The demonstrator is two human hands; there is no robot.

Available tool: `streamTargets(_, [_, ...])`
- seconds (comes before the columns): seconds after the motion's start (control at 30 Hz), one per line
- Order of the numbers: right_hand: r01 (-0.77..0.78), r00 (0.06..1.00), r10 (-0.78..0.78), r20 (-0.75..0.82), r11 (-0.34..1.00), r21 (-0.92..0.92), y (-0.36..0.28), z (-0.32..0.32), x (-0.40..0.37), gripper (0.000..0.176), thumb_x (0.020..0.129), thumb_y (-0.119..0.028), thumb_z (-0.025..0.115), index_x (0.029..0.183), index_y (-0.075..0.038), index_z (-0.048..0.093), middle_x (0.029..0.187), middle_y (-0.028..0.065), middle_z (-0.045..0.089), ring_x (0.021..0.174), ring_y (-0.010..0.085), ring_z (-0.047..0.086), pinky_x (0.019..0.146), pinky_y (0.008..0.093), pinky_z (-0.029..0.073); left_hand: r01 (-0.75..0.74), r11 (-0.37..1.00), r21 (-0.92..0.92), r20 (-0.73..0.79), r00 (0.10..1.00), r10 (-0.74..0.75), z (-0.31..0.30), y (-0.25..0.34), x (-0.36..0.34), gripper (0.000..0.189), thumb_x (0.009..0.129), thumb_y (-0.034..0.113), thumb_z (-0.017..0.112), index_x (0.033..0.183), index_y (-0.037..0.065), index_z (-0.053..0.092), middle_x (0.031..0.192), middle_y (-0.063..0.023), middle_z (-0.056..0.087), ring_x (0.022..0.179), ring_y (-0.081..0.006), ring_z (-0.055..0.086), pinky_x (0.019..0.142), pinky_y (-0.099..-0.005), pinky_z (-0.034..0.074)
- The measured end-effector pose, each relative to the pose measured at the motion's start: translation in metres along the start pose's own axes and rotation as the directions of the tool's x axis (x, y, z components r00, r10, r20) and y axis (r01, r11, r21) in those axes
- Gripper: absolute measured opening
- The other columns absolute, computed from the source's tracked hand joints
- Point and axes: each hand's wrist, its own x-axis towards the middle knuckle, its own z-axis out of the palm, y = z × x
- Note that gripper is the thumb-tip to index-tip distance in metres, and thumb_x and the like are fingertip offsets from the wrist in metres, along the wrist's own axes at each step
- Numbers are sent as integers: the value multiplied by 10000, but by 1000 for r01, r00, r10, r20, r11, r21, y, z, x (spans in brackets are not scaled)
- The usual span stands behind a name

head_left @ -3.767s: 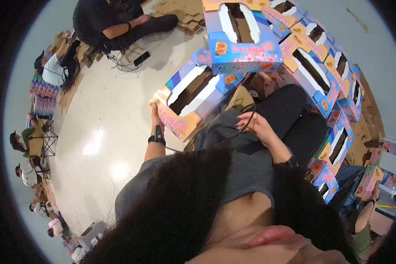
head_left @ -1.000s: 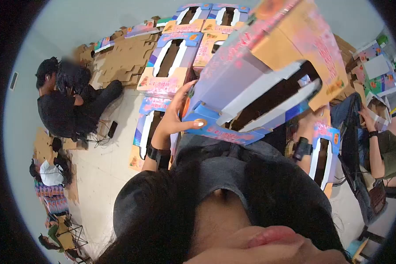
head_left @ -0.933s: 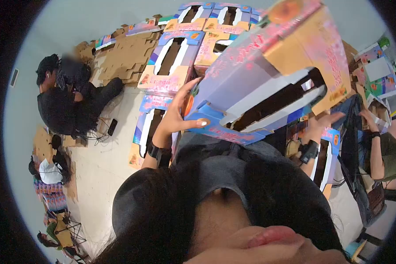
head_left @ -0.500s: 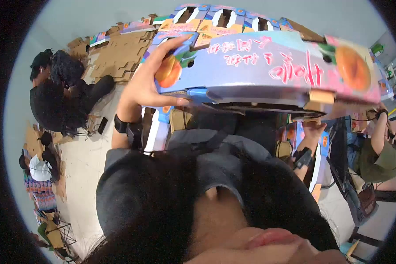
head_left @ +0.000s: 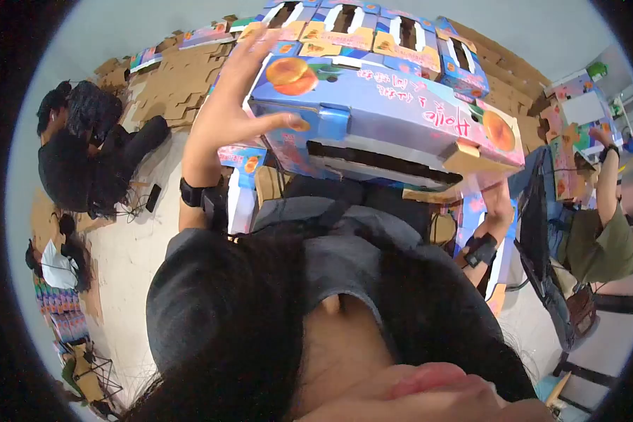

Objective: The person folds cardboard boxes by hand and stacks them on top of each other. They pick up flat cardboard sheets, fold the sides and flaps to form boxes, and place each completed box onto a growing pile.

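Observation:
A blue, purple and pink cardboard fruit box (head_left: 387, 105) with peach pictures and red lettering is tilted in front of my chest. A long dark handle slot (head_left: 383, 163) shows on its near side. My left hand (head_left: 228, 116) straddles the box's left end, with the thumb over the near edge and the fingers stretched along the far side. Beneath the lower right corner, my right hand (head_left: 498, 200) supports the box; its fingers are partly hidden. Each wrist wears a black band with a small device.
Similar boxes (head_left: 341, 24) stand in rows beyond. Flattened cardboard (head_left: 183, 84) lies at the far left. Two people (head_left: 84, 155) (head_left: 60, 264) sit at left. At right, a person in an olive shirt (head_left: 601, 239) reaches toward boxes, near a black chair (head_left: 541, 260).
The box has shifted left and tipped, so its slotted side shows more fully. My left hand's fingers have straightened and spread upward. The olive-shirted person's hand has moved up.

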Motion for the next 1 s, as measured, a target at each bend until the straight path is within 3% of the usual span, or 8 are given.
streamTargets(0.1, [-28, 999, 30, 27, 996, -83, -1, 24, -2, 654, 742, -272, 709, 1298, -34, 462, 1202, 80, 551, 1084, 199, 533, 921, 332, 431, 219, 895, -389, -76, 960, -268, 36, -32, -30, 899, 694, 338, 774, 1420, 50, 330, 1412, -172, 401, 1337, -281, 341, 1093, -402, 266])
streamTargets(0.17, [26, 1000, -25, 13, 997, -67, -8, 51, 14, 658, 740, -266, 706, 1301, -28, 457, 1198, 79, 551, 1078, 197, 534, 915, 325, 431, 442, 605, -662, 83, 846, -527, 66, -67, -68, 868, 751, 363, 736, 1414, 10, 301, 1377, -177, 416, 1308, -256, 360, 1085, -386, 273])
streamTargets(0.23, [59, 995, -58, -77, 998, 19, -19, 85, 24, 672, 742, -232, 698, 1321, -22, 428, 1203, 70, 543, 1052, 189, 543, 898, 315, 437, 570, 546, -614, 88, 737, -670, 89, -75, -88, 741, 851, 372, 646, 1397, -10, 322, 1334, -161, 450, 1251, -237, 412, 1057, -365, 309])
streamTargets(0.47, [195, 953, -129, -276, 953, 230, -9, 106, 43, 627, 799, -276, 647, 1320, -10, 420, 1192, 99, 551, 1035, 210, 567, 887, 337, 463, 742, 367, -561, 226, 564, -795, 124, -58, -100, 595, 933, 332, 563, 1354, -43, 373, 1263, -145, 510, 1157, -186, 483, 996, -308, 362])
streamTargets(0.7, [187, 870, 2, -494, 924, 334, 20, 76, 57, 466, 848, -345, 606, 1184, -33, 522, 1001, 69, 620, 847, 194, 612, 748, 312, 506, 645, 38, -763, 318, 426, -847, 158, -75, -118, 676, 931, 484, 486, 1422, 59, 298, 1344, -122, 471, 1244, -214, 439, 1042, -386, 299])
streamTargets(0.87, [325, 745, -8, -667, 878, 351, 13, 100, 45, 539, 881, -396, 547, 1283, -46, 470, 1212, 126, 557, 1100, 271, 532, 946, 411, 429, 645, 171, -745, 353, 598, -720, 192, -70, -116, 715, 930, 500, 441, 1478, 105, 203, 1391, -124, 431, 1312, -249, 376, 1049, -378, 287])
streamTargets(0.9, [335, 749, 19, -662, 851, 403, 14, 106, 45, 540, 883, -406, 545, 1281, -49, 469, 1206, 125, 559, 1097, 271, 532, 945, 416, 429, 602, 224, -767, 373, 701, -607, 176, -39, -94, 745, 920, 433, 493, 1490, 90, 157, 1450, -163, 345, 1334, -263, 349, 1060, -377, 280])
streamTargets(1.0, [315, 819, 74, -569, 770, 555, 37, 103, 52, 543, 884, -450, 548, 1258, -63, 476, 1169, 118, 568, 1090, 276, 533, 959, 438, 420, 513, 66, -856, 415, 757, -504, 187, 8, -57, 888, 881, 326, 572, 1492, 84, -24, 1540, -180, 55, 1379, -295, 267, 1075, -392, 269])
